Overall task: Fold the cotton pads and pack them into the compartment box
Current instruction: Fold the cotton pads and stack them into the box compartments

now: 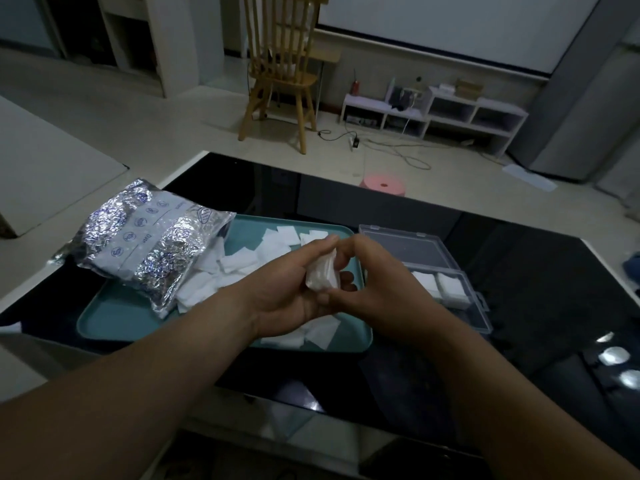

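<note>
Over the teal tray [110, 317], my left hand [294, 289] and my right hand [374, 289] together hold a folded white cotton pad [322, 275], fingers curled round it from both sides. Loose white cotton pads [277, 240] lie scattered across the tray. A silver foil bag [145, 244] lies on the tray's left part, more pads spilling from its mouth. Right of the tray stands the clear compartment box [481, 306] with its lid open; folded pads [440, 284] sit in its near compartments.
Everything rests on a glossy black table [519, 265] with a pale border. Beyond it are a pink stool [382, 185], a wooden chair [280, 74], a low white shelf [436, 112] and cables on the floor.
</note>
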Motion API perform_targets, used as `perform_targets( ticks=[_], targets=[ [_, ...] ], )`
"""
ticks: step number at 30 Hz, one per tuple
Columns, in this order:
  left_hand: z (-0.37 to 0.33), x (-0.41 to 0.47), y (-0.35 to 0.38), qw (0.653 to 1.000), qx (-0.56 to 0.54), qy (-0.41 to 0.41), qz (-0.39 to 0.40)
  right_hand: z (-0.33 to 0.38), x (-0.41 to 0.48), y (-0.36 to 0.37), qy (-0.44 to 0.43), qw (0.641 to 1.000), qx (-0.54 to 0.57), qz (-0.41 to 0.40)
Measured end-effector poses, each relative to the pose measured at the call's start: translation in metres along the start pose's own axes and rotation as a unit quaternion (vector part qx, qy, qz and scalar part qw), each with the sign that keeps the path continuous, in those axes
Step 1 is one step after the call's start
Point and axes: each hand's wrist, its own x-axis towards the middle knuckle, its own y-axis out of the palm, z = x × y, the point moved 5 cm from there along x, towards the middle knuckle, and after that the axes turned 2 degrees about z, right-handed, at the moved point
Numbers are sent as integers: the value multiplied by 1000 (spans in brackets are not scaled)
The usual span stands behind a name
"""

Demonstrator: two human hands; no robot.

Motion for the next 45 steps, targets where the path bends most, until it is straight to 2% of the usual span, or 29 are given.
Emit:
perform_targets(
  ticks=[4,10,15,23,35,40,43,45],
  targets=[
    [7,3,14,999,31,9,5,-12,-11,-13,21,1000,-3,11],
    [12,10,21,1000,19,10,-5,-27,-22,-26,20,1000,-2,-11],
    [19,15,31,998,62,12,23,-31,-32,-30,16,1000,-7,-10],
    [16,15,36,998,-31,9,63,-27,-32,-31,22,999,32,-12],
    [20,14,32,999,36,15,28,-24,-29,-20,-10,999,30,-11],
    [29,12,35,998,50,-21,39,-25,-25,-9,10,998,59,9],
    [32,13,37,998,48,-29,15,-27,-26,-7,10,999,51,10],
    [30,14,39,998,52,-13,-27,-30,-30,-9,23,998,51,3]
  ],
)
